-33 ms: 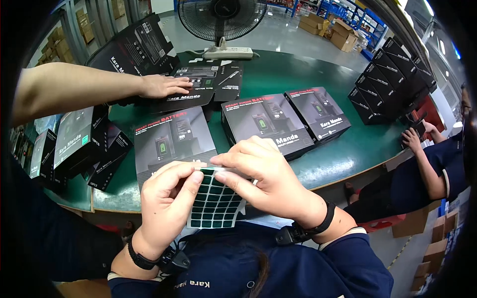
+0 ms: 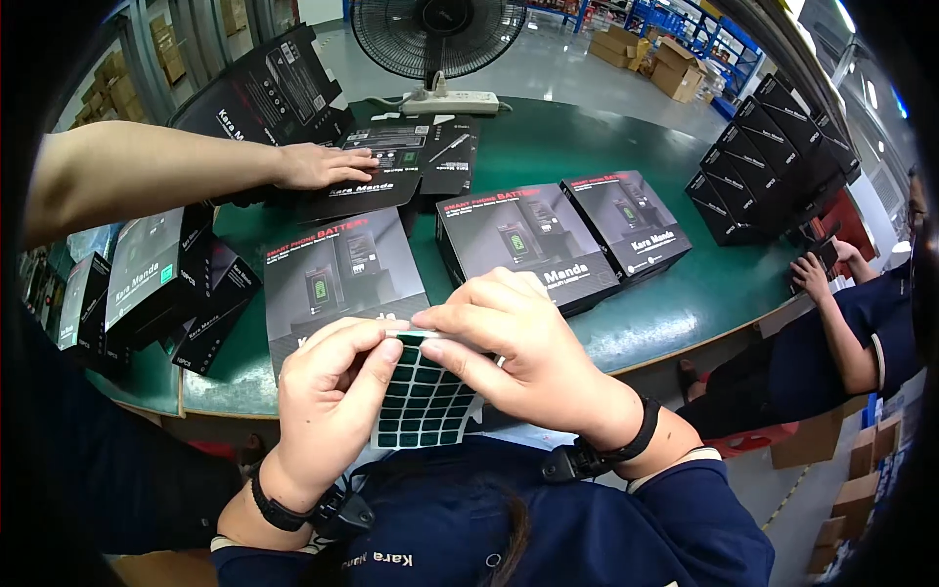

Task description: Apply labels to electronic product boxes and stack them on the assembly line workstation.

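Observation:
A sheet of small dark green labels [image 2: 423,401] on a pale backing hangs in front of my body, its rows running down toward my shirt. My left hand [image 2: 333,386] pinches its upper left edge between thumb and fingers. At the top edge, thumb and index finger of my right hand [image 2: 518,342] close on the sheet's upper strip, near the left fingertips. Just beyond my hands lies a flat black-and-grey printed box [image 2: 342,269], its near part covered by them. Two more printed boxes, a wider one [image 2: 523,240] and a narrower one [image 2: 628,223], sit side by side beyond my right hand.
Another person's hand [image 2: 328,166] rests on unfolded black cartons at the far left. Black boxes [image 2: 156,269] crowd the left side; a stack [image 2: 768,161] stands at the far right. A fan [image 2: 437,29] and power strip [image 2: 450,102] are behind. A second person [image 2: 841,323] is at right.
Almost nothing differs. The label sheet has tilted very slightly at its top edge; both hands keep their places.

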A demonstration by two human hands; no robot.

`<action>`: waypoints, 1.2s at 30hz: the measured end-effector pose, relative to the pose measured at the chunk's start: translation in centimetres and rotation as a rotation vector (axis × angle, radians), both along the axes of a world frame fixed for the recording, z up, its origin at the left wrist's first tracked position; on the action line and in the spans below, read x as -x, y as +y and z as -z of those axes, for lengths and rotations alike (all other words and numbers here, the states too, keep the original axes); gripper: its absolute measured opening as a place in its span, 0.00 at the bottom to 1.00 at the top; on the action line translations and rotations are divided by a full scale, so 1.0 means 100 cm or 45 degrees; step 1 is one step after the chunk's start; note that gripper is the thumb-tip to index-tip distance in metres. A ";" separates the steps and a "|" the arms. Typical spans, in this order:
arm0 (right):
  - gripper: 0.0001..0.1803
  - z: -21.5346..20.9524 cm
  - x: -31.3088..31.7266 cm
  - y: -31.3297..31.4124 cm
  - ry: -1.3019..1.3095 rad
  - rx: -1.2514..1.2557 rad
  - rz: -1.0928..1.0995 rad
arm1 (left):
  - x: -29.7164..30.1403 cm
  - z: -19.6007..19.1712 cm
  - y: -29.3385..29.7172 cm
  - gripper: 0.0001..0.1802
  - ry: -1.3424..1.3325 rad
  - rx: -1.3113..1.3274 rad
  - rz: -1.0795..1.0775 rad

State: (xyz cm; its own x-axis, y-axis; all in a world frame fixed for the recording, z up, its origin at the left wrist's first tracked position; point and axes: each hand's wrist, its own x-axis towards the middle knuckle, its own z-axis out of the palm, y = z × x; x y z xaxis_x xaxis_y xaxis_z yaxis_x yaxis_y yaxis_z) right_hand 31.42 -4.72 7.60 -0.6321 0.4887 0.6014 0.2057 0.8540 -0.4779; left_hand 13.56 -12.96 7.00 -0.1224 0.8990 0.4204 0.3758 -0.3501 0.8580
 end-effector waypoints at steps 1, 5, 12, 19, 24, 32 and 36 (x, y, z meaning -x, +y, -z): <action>0.09 0.000 0.001 -0.001 0.007 0.026 0.012 | 0.000 0.000 0.000 0.06 0.009 -0.003 0.005; 0.08 0.000 0.004 -0.001 0.003 -0.119 0.005 | 0.003 -0.001 -0.001 0.06 0.175 -0.016 -0.029; 0.08 0.003 0.007 0.001 -0.024 -0.070 -0.037 | 0.003 0.001 -0.004 0.04 0.079 0.107 -0.003; 0.10 0.010 0.012 -0.003 0.019 -0.090 0.094 | 0.008 0.007 -0.004 0.07 -0.170 0.392 0.064; 0.09 0.012 0.017 -0.003 0.032 -0.180 0.012 | 0.009 0.013 0.001 0.12 -0.669 0.553 0.144; 0.11 0.006 0.012 0.003 -0.069 -0.043 0.047 | 0.007 0.007 0.007 0.04 0.222 0.107 0.031; 0.11 0.007 0.013 0.003 -0.055 -0.129 0.066 | 0.003 0.004 0.007 0.07 0.355 -0.019 -0.035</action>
